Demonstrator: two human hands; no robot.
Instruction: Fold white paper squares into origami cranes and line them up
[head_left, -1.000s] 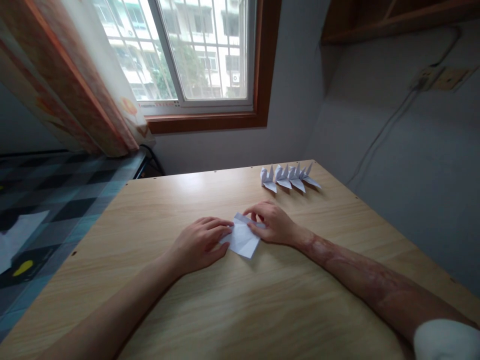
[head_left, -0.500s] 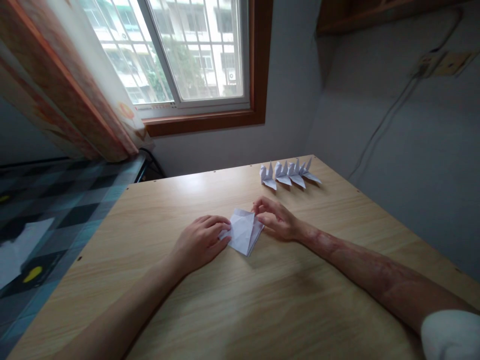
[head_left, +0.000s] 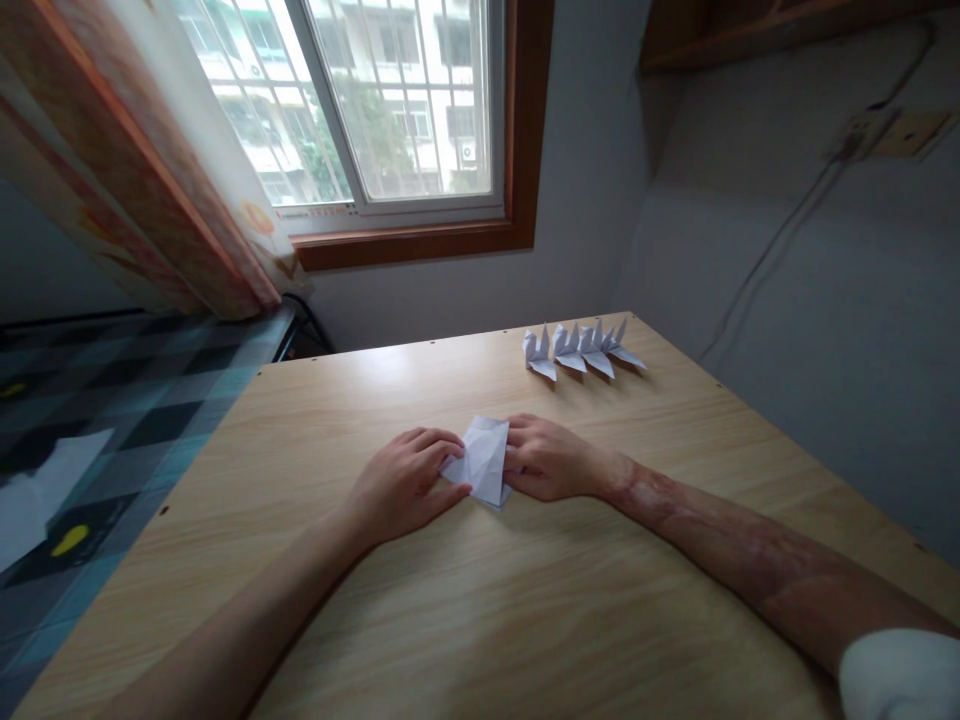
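A folded white sheet of paper [head_left: 486, 462] lies on the wooden table between my hands, with creases across its top layer. My left hand [head_left: 409, 482] grips its left corner, thumb at the near side and fingers over the far side. At the right edge, my right hand [head_left: 553, 457] has its fingertips tucked at a raised flap, partly hidden by the paper. Toward the far right of the table stand several folded paper birds [head_left: 583, 350] in a row, beyond my right hand.
The wooden table [head_left: 360, 620] reaches to the wall below the window [head_left: 412, 110]. To the left, a checked bed cover [head_left: 172, 420] holds loose white paper [head_left: 71, 470]. A cable [head_left: 772, 245] hangs down the right wall from a socket.
My right hand has moved onto the paper's right edge, its fingers slipping in at the flap. The paper's right side is now more covered. My left hand keeps its hold.
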